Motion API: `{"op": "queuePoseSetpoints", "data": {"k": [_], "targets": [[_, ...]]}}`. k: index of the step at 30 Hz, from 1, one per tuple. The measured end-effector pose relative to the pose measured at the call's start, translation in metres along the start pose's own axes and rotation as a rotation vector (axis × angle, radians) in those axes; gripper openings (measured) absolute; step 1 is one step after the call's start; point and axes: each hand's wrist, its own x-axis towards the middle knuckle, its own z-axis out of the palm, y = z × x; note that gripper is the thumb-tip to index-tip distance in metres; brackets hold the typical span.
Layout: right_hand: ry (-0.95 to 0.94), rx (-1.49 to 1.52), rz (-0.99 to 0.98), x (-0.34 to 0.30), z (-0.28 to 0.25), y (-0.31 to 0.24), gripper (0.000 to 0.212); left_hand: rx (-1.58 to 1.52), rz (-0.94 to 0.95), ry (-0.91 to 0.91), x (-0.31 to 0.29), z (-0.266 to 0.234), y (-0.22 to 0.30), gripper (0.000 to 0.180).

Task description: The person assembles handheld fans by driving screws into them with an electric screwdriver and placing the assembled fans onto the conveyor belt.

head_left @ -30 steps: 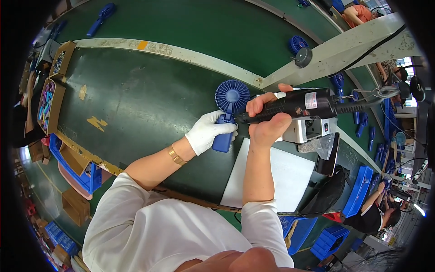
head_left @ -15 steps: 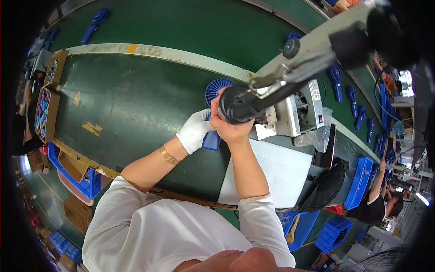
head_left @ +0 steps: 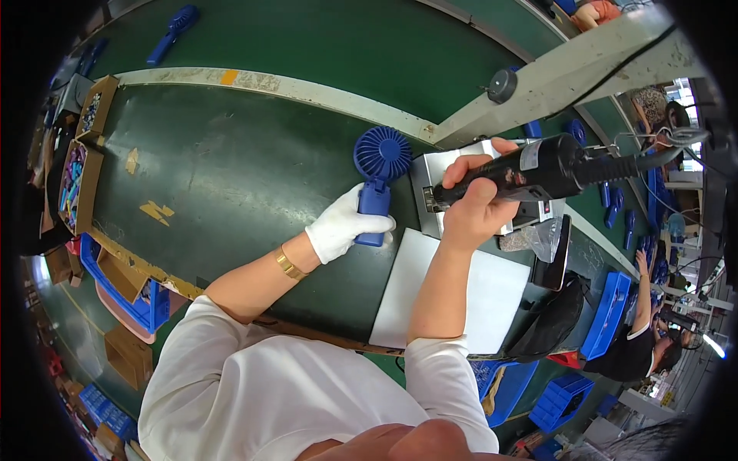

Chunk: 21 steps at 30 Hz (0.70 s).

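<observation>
In my white-gloved left hand point(head_left: 342, 224) is a blue handheld fan point(head_left: 374, 201), gripped by its handle over the green bench. Its round slatted head points away from me. My bare right hand point(head_left: 480, 207) is wrapped round a black electric screwdriver point(head_left: 523, 173), tilted nearly level, with its metal tip end toward the fan but apart from it. A cable leaves the screwdriver's far end to the right. Behind the right hand stands a light metal machine point(head_left: 430, 177), partly hidden by the hand and screwdriver.
A white foam sheet point(head_left: 423, 300) lies on the bench before me. Right of it are a clear plastic bag point(head_left: 544, 240), a black pouch point(head_left: 557, 326) and a blue tray point(head_left: 607, 313). Cardboard boxes of small parts point(head_left: 88, 192) stand left. More fans point(head_left: 173, 32) rest on the green belt beyond.
The right hand has swung the screwdriver from above the fan to the right, tipping it from upright toward level. The fan, still in my left hand, is now in plain sight.
</observation>
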Motion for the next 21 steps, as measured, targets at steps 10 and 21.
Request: {"op": "queuePoseSetpoints", "data": {"k": [10, 21], "targets": [[-0.106, 0.1, 0.236, -0.022, 0.03, 0.007, 0.094, 0.222, 0.038, 0.109, 0.0, 0.007, -0.008, 0.034], [-0.141, 0.186, 0.253, -0.032, 0.028, 0.031, 0.086, 0.39, 0.059, 0.178, -0.002, 0.013, -0.007, 0.032]]}}
